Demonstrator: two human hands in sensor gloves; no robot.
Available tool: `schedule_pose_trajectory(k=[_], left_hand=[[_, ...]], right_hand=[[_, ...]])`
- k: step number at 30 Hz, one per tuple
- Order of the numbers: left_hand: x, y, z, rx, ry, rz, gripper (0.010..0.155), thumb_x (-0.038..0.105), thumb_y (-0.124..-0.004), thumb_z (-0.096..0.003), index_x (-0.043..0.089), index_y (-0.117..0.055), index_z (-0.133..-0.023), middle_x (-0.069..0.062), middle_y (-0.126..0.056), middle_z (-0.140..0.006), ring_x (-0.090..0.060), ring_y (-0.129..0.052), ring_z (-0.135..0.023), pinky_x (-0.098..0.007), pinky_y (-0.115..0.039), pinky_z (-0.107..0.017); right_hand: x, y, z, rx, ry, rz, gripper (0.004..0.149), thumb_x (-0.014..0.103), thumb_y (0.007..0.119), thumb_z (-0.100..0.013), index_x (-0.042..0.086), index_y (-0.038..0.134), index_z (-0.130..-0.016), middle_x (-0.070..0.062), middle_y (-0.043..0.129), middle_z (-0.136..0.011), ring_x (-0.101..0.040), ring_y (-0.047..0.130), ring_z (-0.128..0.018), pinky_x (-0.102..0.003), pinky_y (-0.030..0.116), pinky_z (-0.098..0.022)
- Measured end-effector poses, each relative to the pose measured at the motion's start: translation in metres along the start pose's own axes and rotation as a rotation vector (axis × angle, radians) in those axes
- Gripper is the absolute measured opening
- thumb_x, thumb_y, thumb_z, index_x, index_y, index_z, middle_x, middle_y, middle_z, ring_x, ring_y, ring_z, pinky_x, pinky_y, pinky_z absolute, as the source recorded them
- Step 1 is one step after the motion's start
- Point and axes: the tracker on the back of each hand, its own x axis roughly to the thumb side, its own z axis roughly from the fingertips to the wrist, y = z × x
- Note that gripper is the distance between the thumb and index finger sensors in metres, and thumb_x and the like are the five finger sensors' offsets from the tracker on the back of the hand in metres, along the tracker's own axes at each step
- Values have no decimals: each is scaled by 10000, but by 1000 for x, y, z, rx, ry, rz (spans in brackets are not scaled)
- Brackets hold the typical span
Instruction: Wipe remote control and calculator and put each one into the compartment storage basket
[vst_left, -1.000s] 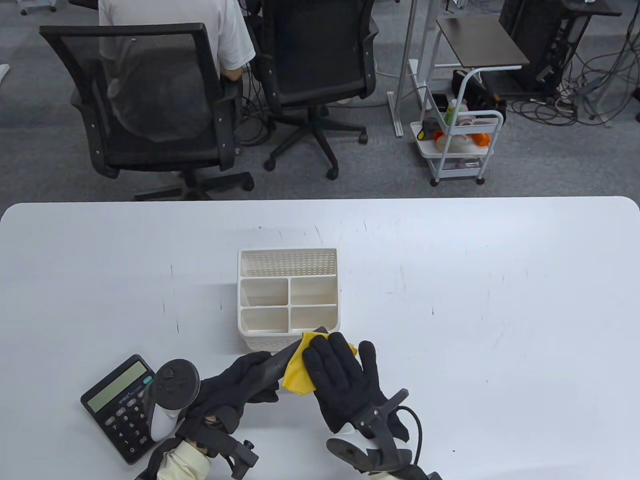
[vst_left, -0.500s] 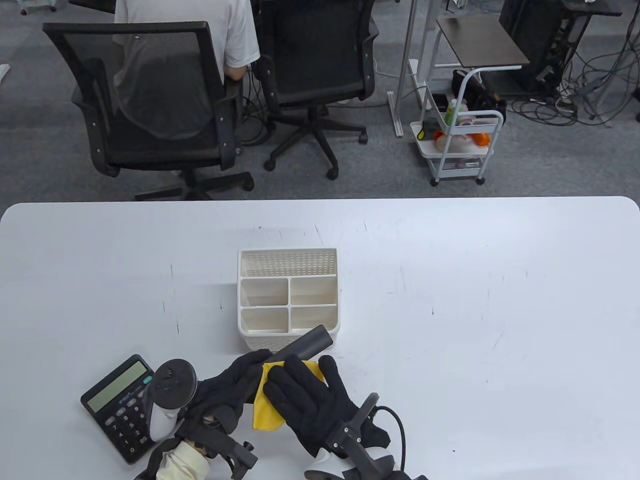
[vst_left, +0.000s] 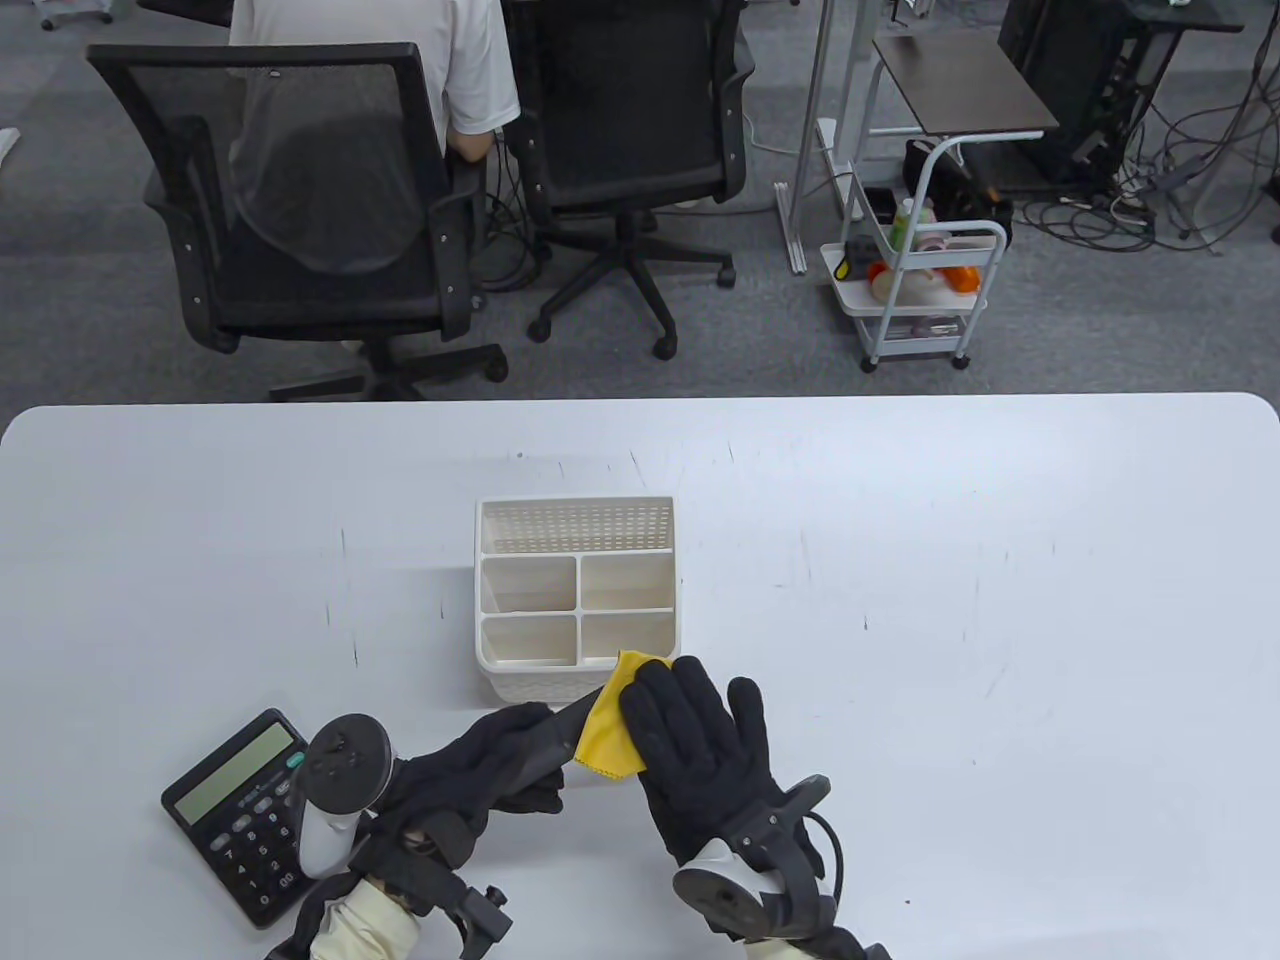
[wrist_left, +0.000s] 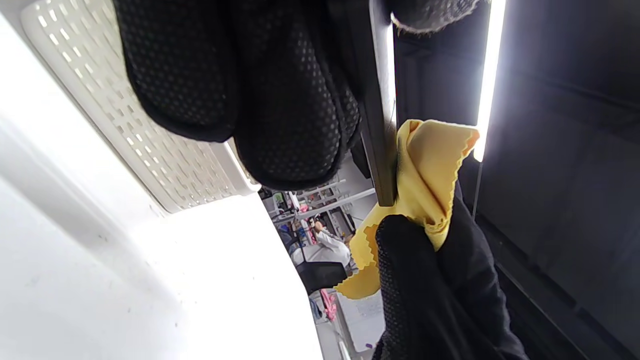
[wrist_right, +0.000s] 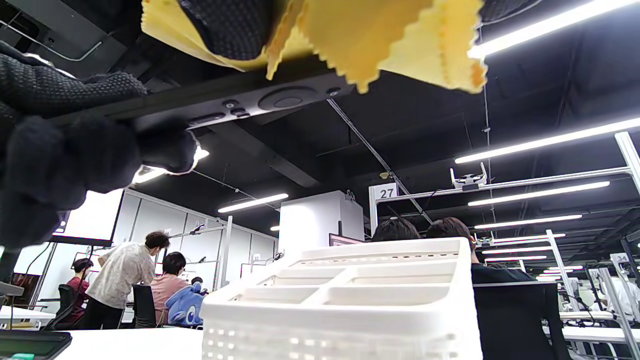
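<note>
Low at the frame's left, the calculator is seen lying flat on the table. Beside it, the remote control is gripped by the left hand. Toward lower centre, just below the storage basket, a yellow cloth is clasped around the remote's far end by the right hand.

A white table is seen on a grey carpet floor. Behind the table, two black mesh office chairs are placed, and a person in a white shirt is seated there. To the right of the chairs, a white trolley cart is found, with cables behind it. A dark ceiling with long strip lights is shown above.
</note>
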Motion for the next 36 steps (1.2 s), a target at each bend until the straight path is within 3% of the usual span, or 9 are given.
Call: schedule_pose_trajectory(k=[9, 15, 23, 27, 31, 36], left_hand=[[-4, 5, 3, 32, 31, 90, 524, 416, -573, -580, 162, -664, -1029, -34, -974, -723, -89, -1097, -518, -392, -924, -453], [-4, 4, 0, -46, 10, 82, 537, 425, -632, -568, 150, -667, -1028, -37, -981, -722, -83, -1099, -498, -391, -928, -441], [8, -3, -2, -95, -41, -105, 562, 367, -774, -512, 149, -684, -1022, -67, -980, -767, -98, -1102, -495, -406, -929, -433], [16, -4, 0, -9, -59, -356, 535, 353, -786, -492, 200, -718, -1000, -48, -985, -777, -124, -1100, -523, -428, -923, -448], [21, -2, 5, 102, -83, -549, 516, 351, -779, -479, 250, -736, -983, -24, -988, -784, -137, -1102, -542, -436, -922, -456], [21, 1, 7, 172, -90, -496, 500, 362, -777, -474, 257, -750, -962, -7, -991, -787, -148, -1116, -552, -429, -929, -455]], right_hand=[[22, 5, 2, 38, -143, 11, 510, 249, 687, -579, 115, 621, -1067, -161, 618, -1131, -424, 549, -1023, -728, 463, -629], [41, 6, 0, 54, -247, 48, 516, 258, 682, -580, 121, 612, -1073, -157, 621, -1134, -421, 550, -1028, -734, 454, -634], [23, 2, -2, 26, -125, 38, 515, 260, 678, -585, 129, 606, -1078, -143, 606, -1145, -408, 507, -1043, -738, 439, -634], [11, -2, -3, -9, -21, -21, 514, 259, 677, -586, 120, 611, -1076, -156, 614, -1138, -421, 518, -1035, -734, 451, -630], [-2, -4, -4, -43, 137, -177, 513, 253, 682, -581, 93, 629, -1065, -185, 652, -1113, -453, 630, -985, -719, 508, -621], [-23, -1, 1, -76, 382, -519, 523, 237, 688, -576, 24, 639, -1051, -254, 724, -1055, -479, 772, -888, -694, 591, -600]])
